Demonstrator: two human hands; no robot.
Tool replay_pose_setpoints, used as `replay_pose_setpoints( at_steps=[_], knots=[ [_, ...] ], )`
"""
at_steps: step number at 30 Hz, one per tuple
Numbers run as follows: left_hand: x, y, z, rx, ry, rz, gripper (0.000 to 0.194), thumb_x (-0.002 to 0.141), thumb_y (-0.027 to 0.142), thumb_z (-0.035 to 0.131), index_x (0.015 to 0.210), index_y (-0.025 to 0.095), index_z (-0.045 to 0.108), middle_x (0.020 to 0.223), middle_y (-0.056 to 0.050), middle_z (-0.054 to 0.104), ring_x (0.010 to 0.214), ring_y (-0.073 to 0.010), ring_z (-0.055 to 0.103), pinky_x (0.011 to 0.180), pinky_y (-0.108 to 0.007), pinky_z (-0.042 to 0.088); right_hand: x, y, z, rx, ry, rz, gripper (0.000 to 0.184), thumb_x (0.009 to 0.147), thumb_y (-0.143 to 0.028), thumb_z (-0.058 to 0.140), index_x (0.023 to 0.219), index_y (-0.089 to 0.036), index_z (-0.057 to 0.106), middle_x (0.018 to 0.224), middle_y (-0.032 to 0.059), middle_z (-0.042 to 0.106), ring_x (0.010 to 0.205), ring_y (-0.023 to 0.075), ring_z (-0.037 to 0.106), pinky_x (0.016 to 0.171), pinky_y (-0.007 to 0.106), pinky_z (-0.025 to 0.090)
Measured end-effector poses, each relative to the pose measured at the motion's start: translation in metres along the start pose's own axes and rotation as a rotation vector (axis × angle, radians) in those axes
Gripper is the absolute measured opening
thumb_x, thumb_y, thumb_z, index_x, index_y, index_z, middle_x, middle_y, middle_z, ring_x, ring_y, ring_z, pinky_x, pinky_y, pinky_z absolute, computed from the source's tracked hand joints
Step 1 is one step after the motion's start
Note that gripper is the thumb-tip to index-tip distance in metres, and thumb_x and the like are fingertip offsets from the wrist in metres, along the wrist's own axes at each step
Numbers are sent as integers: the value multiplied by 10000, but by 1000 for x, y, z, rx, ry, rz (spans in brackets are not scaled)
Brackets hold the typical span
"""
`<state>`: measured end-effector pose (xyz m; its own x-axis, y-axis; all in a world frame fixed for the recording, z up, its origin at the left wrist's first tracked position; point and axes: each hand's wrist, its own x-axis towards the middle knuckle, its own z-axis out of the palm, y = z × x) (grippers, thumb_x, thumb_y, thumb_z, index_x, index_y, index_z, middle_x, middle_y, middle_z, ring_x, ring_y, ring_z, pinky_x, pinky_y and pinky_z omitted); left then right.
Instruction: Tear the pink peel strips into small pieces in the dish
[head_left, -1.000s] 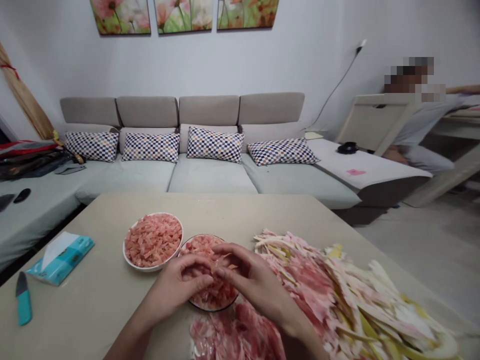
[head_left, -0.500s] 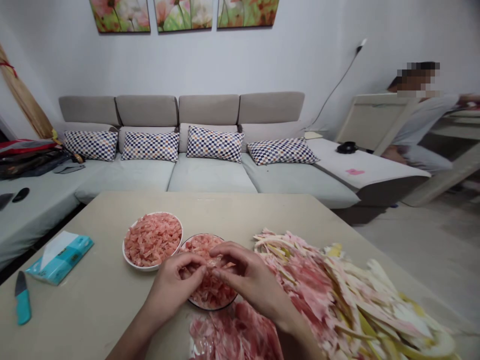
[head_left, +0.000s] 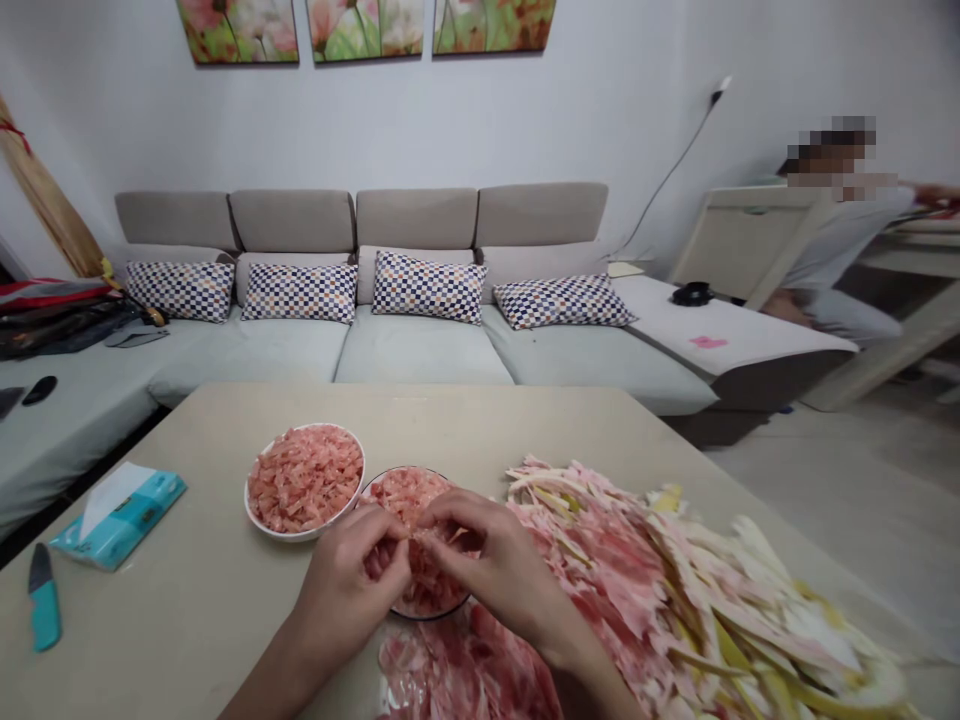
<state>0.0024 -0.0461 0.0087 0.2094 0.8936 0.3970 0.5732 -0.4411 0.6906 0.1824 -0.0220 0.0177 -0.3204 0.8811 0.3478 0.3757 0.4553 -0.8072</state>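
My left hand (head_left: 358, 578) and my right hand (head_left: 495, 565) meet over a dark-rimmed bowl (head_left: 431, 617), thumbs and fingertips pinched close together. Between the fingertips is a small piece of pink pomelo flesh, mostly hidden by my fingers. Loose pomelo pulp (head_left: 409, 490) fills the bowl beneath them. To the left, touching or nearly touching it, stands a white bowl (head_left: 251, 510) heaped with more pink pulp (head_left: 307, 475). Thin pink pomelo membranes (head_left: 469, 670) lie in front of the dark-rimmed bowl, partly under my right forearm.
A big pile of yellow-white pomelo peel (head_left: 750, 600) and membranes covers the table's right side. At left lie a blue tissue pack (head_left: 124, 515) and a knife (head_left: 45, 600) with a teal handle. Behind the table (head_left: 480, 420) is a sofa (head_left: 420, 345); a person (head_left: 847, 250) sits at far right.
Both hands have stayed over the dark-rimmed bowl, shifting slightly as the fingertips work on the piece. The seated person's head and arm have moved a little.
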Motion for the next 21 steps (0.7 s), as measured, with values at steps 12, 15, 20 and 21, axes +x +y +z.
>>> replay_pose_setpoints(
  at_steps=[12, 15, 20, 21],
  knots=[
    [-12, 11, -15, -277, -709, 160, 106, 825, 172, 641, 874, 223, 721, 838, -12, 720, 782, -144, 641, 713, -200, 459, 2, 4, -6, 81, 62, 50, 144, 798, -185, 635, 919, -206, 709, 968, 50, 707, 846, 162, 653, 721, 268, 531],
    [-14, 16, -11, -226, -763, 179, 116, 824, 158, 637, 850, 210, 738, 804, -27, 721, 750, -150, 638, 690, -206, 458, 1, 4, -4, 112, 66, 47, 183, 794, -166, 635, 956, -216, 703, 1000, 43, 701, 846, 155, 657, 722, 265, 541],
    [-6, 11, -17, -219, -497, -9, 198, 819, 133, 586, 951, 234, 693, 958, -18, 686, 832, -149, 600, 724, -219, 447, 0, 2, -4, 160, 79, 43, 284, 801, -124, 623, 1048, -250, 682, 1101, 36, 679, 898, 150, 656, 761, 262, 551],
    [-3, 8, -18, -239, -449, -57, 169, 829, 160, 579, 942, 230, 683, 942, -14, 678, 816, -146, 593, 707, -217, 443, -1, 2, -4, 162, 85, 33, 305, 802, -113, 620, 1066, -256, 674, 1110, 35, 676, 907, 149, 655, 765, 260, 552]
  ],
)
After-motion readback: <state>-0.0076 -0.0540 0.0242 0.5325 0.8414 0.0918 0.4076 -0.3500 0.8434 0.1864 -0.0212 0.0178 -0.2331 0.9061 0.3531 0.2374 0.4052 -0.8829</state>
